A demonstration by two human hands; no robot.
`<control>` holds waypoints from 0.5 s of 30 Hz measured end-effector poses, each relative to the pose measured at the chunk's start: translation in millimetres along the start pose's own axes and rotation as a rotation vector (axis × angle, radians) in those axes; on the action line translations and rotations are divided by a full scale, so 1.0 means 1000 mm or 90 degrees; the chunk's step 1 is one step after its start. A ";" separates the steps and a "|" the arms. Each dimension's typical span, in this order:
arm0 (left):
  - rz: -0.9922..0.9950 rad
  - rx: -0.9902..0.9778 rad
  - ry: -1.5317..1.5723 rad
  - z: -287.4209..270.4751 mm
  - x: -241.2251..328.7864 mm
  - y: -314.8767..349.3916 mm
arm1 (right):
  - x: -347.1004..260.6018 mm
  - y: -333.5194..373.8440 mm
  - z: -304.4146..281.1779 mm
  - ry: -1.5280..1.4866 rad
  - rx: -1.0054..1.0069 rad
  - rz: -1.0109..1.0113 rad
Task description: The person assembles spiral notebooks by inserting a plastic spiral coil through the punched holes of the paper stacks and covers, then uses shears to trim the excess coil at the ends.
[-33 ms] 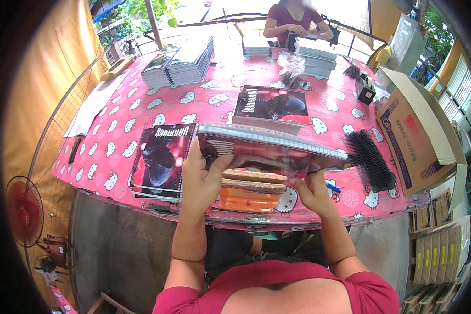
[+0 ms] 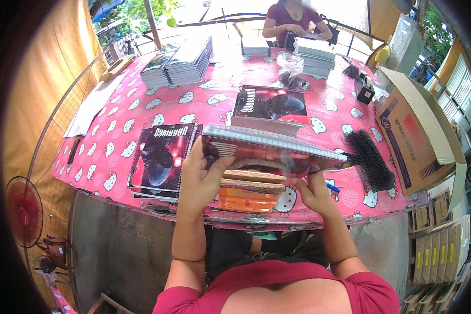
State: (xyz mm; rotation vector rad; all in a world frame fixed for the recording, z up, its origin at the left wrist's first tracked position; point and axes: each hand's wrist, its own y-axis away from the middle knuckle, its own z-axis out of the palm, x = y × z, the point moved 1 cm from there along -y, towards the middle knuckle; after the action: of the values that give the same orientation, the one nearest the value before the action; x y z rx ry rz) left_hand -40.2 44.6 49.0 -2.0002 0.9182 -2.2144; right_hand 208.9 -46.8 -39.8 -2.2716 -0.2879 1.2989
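I hold a notebook [image 2: 267,149] with a dark red and black cover tilted above the table, its punched edge toward the far side. My left hand [image 2: 201,178] is closed on its left end, thumb on the cover. My right hand [image 2: 315,191] grips near its right end; some of its fingers are hidden behind the notebook. The far right corner of the notebook meets a pile of black plastic spiral coils [image 2: 370,159]; whether one is threaded in, I cannot tell. Below the notebook lie a wooden block [image 2: 254,178] and an orange pack [image 2: 246,200]. A blue pen [image 2: 332,187] is beside my right hand.
Notebooks with matching covers lie at left [image 2: 159,157] and beyond [image 2: 269,102]. Stacks of bound notebooks [image 2: 186,63] and paper [image 2: 314,57] stand at the back. A cardboard box [image 2: 408,136] and a tape dispenser [image 2: 365,89] are at right. Across the table sits another person [image 2: 293,23].
The notebook's left end shows very slightly farther right. Both hands keep their grip. The whole view has shifted a little.
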 end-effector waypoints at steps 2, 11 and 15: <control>0.007 -0.055 -0.055 -0.004 -0.003 0.001 | 0.004 0.010 -0.006 0.130 -0.039 0.042; 0.006 0.035 0.011 0.000 -0.014 0.027 | -0.012 0.014 0.004 0.171 -0.062 -0.041; 0.060 0.072 -0.015 0.001 -0.024 0.021 | 0.014 0.034 0.024 0.167 -0.066 0.048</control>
State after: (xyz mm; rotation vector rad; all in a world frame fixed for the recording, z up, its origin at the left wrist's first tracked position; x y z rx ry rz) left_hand -42.4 35.8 17.8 -1.8888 0.8450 -2.1386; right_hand 193.4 -61.6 -78.2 -2.5292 -0.1819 1.0265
